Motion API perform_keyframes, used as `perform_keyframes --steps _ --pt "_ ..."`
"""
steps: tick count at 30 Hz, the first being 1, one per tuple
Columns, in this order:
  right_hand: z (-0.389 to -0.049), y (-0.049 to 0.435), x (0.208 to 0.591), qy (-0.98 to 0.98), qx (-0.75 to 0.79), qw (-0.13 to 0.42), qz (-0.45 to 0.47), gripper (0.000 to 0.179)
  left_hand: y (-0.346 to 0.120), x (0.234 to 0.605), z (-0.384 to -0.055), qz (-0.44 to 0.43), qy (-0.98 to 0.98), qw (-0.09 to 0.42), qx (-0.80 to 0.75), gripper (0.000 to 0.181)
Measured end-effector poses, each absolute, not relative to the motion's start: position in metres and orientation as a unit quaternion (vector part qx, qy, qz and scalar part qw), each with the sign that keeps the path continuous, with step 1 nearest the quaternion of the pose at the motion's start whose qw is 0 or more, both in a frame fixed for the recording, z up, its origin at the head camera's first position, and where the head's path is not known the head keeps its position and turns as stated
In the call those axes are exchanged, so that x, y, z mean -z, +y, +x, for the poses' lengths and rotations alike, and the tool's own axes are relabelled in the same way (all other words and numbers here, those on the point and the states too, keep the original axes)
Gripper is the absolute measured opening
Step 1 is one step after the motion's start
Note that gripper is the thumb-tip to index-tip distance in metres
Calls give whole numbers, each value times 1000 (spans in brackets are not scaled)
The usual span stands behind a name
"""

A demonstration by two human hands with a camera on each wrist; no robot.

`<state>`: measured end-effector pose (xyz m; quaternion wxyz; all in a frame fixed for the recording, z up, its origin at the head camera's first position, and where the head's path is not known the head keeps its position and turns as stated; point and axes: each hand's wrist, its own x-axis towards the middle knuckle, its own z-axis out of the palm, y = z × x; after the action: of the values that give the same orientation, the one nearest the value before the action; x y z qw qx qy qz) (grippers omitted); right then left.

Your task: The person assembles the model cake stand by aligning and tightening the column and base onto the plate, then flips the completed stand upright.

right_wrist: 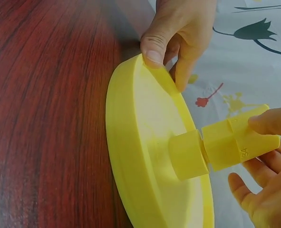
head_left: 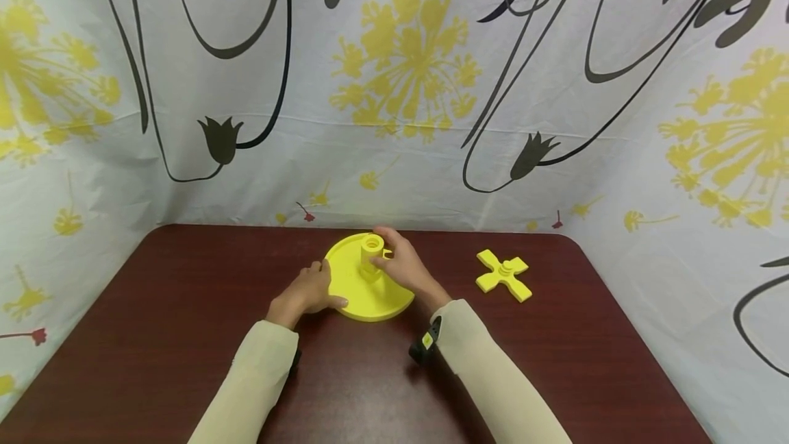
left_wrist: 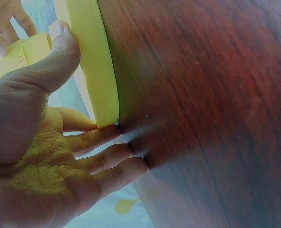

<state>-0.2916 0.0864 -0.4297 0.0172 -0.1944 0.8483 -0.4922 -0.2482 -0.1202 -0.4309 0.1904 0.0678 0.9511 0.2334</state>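
A round yellow disc (head_left: 377,301) with a raised rim lies on the table, a short post (right_wrist: 185,154) rising from its middle. My left hand (head_left: 309,288) grips the disc's rim from the left, thumb over the edge and fingertips at the table. On top of the post sits a yellow cylindrical piece (right_wrist: 223,147) with small raised marks. A thin seam shows between it and the post. My right hand (head_left: 403,264) holds this piece between thumb and fingers. The disc's right edge is partly hidden behind the right hand.
A yellow cross-shaped piece (head_left: 505,275) with a round stub in its middle lies to the right of the disc. The dark reddish table (head_left: 203,307) ends at a patterned white cloth (head_left: 419,183) behind and at the sides.
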Motion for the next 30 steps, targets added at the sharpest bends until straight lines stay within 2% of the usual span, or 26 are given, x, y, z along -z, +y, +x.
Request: perform_keyframes --steps 30 --pt "-288 79 433 876 461 -17 -138 52 -121 430 -248 68 951 193 -233 97"
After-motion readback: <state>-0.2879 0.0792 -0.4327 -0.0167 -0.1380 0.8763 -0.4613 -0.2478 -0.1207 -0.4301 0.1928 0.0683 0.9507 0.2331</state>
